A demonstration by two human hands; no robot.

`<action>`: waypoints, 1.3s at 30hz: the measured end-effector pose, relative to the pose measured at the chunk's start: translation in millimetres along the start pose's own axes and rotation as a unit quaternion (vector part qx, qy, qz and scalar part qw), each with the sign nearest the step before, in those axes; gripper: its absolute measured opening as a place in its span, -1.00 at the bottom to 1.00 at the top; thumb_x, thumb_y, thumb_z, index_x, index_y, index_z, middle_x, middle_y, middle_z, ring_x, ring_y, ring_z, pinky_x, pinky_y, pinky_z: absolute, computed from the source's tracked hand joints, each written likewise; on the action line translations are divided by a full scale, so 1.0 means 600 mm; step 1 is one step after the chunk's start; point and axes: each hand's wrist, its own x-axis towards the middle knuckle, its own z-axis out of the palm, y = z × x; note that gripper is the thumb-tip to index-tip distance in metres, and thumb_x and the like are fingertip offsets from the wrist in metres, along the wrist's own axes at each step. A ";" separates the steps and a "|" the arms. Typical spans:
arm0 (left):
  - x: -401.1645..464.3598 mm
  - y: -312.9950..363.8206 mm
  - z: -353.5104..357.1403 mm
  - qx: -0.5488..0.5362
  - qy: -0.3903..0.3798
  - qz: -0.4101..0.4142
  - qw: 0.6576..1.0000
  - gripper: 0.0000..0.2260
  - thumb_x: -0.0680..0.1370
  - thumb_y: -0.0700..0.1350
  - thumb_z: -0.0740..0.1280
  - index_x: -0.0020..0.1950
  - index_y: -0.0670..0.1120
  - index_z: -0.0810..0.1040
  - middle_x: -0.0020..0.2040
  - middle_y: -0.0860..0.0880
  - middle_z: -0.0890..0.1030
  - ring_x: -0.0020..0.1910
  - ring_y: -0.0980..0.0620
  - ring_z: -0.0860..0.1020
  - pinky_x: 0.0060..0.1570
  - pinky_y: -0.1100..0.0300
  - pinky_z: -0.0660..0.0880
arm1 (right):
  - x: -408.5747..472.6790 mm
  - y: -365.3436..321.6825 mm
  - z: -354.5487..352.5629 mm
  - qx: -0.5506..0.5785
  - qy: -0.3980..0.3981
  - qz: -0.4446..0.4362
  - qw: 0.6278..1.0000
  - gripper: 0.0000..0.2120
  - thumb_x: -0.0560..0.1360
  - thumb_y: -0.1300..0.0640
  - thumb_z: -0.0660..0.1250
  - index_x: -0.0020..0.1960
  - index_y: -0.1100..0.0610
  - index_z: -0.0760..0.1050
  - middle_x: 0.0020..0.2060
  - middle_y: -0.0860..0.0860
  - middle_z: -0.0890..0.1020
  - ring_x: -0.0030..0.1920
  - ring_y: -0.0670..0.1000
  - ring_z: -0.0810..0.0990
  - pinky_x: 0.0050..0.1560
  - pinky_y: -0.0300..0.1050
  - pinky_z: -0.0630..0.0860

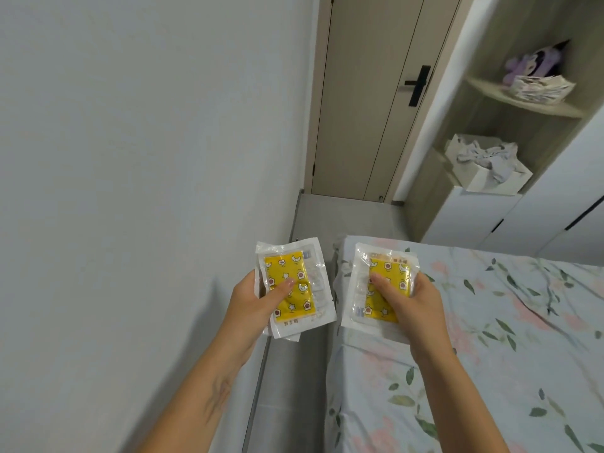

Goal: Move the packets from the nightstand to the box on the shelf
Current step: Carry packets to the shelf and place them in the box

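Your left hand grips a small stack of packets, thumb on top; your right hand pinches another packet over the bed's edge, the box sits far off on the shelf

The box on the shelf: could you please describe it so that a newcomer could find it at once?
Start at the open shelving right of the door. On its upper curved shelf, the box sits before a purple plush toy. Unlike the white paper bag below, it is low and stuffed with packets.
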 end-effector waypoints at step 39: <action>1.214 0.264 0.457 -0.002 -0.100 -0.035 0.994 -0.87 0.51 -0.13 0.41 0.05 -0.02 0.60 -0.09 0.02 0.72 -0.13 0.03 0.70 -0.29 0.21 0.61 | 1.250 -0.108 0.068 0.037 0.144 0.023 0.989 -0.74 0.40 0.06 0.52 0.02 0.15 0.61 -0.16 0.02 0.73 -0.23 -0.07 0.70 -0.30 -0.24 0.54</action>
